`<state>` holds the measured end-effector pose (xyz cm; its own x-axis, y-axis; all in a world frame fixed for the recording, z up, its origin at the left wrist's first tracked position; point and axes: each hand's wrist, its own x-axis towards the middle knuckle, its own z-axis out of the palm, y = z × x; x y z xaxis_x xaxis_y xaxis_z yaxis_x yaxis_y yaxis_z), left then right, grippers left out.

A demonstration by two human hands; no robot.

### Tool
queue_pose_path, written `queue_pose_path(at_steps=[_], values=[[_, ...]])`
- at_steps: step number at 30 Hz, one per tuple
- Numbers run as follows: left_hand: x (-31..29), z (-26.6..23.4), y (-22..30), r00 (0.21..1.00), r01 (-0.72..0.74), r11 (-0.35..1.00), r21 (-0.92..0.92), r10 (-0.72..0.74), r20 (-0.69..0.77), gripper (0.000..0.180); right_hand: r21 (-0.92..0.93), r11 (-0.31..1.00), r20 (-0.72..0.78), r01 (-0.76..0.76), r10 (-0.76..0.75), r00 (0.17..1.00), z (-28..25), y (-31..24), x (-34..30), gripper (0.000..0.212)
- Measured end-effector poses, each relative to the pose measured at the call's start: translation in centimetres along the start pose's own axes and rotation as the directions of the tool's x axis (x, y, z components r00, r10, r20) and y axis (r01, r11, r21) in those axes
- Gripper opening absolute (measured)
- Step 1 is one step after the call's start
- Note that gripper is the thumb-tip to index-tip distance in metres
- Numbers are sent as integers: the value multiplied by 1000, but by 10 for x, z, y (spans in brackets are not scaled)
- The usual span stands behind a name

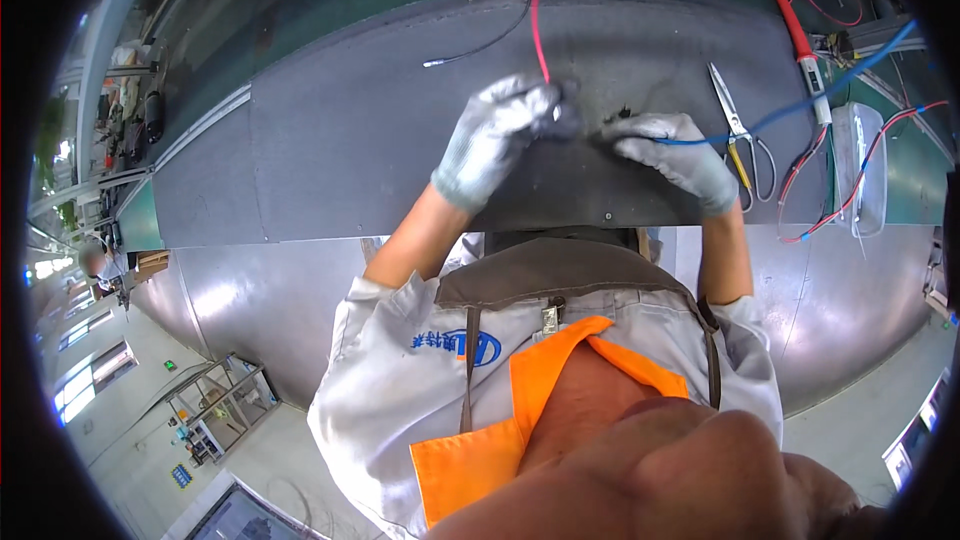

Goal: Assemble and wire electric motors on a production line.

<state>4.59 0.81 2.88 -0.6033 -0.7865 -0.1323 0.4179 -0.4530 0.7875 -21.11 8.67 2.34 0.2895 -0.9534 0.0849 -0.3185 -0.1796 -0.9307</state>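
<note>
My left hand (pixel 510 125), in a whitish glove with dark fingertips, is closed above the dark work surface. A red wire (pixel 537 20) comes down from the top into its fingers. Dark blurred matter at those fingertips cannot be made out. Facing it from the right, my gloved right hand (pixel 670 150) has its fingers bent together. A blue cable (pixel 780 117) slants in from the upper right and ends between its thumb and fingers. A tiny black piece (pixel 625 112) shows at the right fingertips. A gap separates the two hands.
Scissors (pixel 735 120) with a yellow-marked handle lie right of my right hand. Beyond them are a red-and-white handheld tool (pixel 802 45) and a clear plastic tray (pixel 862 170) crossed by red and blue wires. A thin black lead (pixel 480 52) lies on the dark mat (pixel 340 140).
</note>
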Motion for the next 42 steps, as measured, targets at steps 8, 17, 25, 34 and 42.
queue_pose_path(at_steps=[8,17,25,34,42], values=[[30,61,1,993,17,994,-112,-31,-118,27,602,793,-275,98,90,957,22,-54,6,62],[33,73,-2,991,-1,986,-165,-21,-136,25,676,704,-391,216,94,916,34,-42,21,59],[28,72,-14,995,-41,993,-112,30,-98,29,647,715,-437,267,60,897,42,-34,23,59],[32,61,-13,996,45,978,-202,-59,-65,27,666,719,-464,199,189,866,42,-35,23,64],[33,56,-2,987,66,997,-47,-72,-143,26,660,735,-378,155,146,914,31,-25,10,65]])
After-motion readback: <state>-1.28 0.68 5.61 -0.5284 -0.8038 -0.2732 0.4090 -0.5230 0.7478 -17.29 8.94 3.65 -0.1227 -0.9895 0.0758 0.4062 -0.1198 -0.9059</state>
